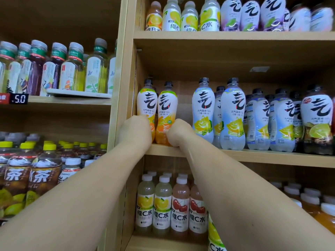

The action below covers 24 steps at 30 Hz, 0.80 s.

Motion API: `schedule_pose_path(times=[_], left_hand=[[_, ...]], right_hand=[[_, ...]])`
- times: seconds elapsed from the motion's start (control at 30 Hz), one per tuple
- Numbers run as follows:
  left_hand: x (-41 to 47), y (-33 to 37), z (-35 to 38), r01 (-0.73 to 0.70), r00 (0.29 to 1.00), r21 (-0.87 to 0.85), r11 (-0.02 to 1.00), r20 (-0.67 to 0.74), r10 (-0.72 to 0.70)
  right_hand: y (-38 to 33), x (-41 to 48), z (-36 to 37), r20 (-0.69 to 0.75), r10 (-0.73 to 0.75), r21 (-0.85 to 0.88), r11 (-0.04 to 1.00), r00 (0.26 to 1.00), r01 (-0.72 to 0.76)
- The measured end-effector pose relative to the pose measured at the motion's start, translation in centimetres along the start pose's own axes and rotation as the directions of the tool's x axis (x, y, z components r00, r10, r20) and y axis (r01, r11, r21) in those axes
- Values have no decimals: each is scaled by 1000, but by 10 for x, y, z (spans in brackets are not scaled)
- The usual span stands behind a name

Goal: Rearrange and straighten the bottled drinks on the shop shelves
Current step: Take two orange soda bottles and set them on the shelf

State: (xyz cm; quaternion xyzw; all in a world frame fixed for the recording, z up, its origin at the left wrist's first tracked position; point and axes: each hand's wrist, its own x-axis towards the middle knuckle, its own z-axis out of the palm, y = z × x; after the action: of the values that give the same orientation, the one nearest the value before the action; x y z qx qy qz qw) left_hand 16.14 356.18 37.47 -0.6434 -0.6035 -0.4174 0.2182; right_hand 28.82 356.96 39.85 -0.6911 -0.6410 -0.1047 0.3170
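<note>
- Presently, both hands are raised to the left end of the middle shelf in the right-hand unit.
- Left hand: fingers curled round the lower body of the left orange bottle, grasping it. The hand lies between that bottle and the unit's side panel.
- Right hand: fingers curled round the lower body of the right orange bottle from its right side, grasping it. The heel of the hand is at the shelf's front edge.
- Both orange bottles stand upright on the shelf, side by side and touching, labels facing forward, dark caps on.
- The right hand occupies the gap between the right orange bottle and the nearest of the lemon bottles on the same shelf.
- Vitamin C water bottles stand in a row on the shelf below, between the two forearms.
</note>
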Motion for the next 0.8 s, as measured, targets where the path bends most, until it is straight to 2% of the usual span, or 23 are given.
schedule_pose_path(times=[0.17,0.33,0.4,0.47,0.53,0.6,0.7,0.73,0.8], left_hand=[[3,4,-3,6,999,64,998,36,-9],[4,3,-4,34,994,22,999,102,-36],[2,1,-2,17,992,-6,1000,123,-16],[0,-3,1,9,990,-47,999,143,-2],[-3,-6,5,12,992,-130,991,125,5],[-10,-9,8,-24,999,-240,970,15,29],[-25,-4,5,-185,970,-402,897,-222,101],[-29,2,0,-232,957,-448,864,-263,121],[-33,18,-8,-264,957,-545,796,-254,143]], right_hand=[[1,0,-7,54,-65,-152,986,996,72],[0,-5,-8,71,-67,-224,971,995,81],[-1,-6,-6,68,-66,-201,976,996,78],[0,-10,-4,30,-42,-68,997,999,44],[0,-19,-5,-78,-20,70,997,997,26],[2,-34,-5,-229,-25,210,975,973,74],[18,-57,-12,-455,-74,359,897,887,259],[28,-65,-18,-517,-68,388,870,853,304],[55,-75,-32,-644,-22,390,851,765,352]])
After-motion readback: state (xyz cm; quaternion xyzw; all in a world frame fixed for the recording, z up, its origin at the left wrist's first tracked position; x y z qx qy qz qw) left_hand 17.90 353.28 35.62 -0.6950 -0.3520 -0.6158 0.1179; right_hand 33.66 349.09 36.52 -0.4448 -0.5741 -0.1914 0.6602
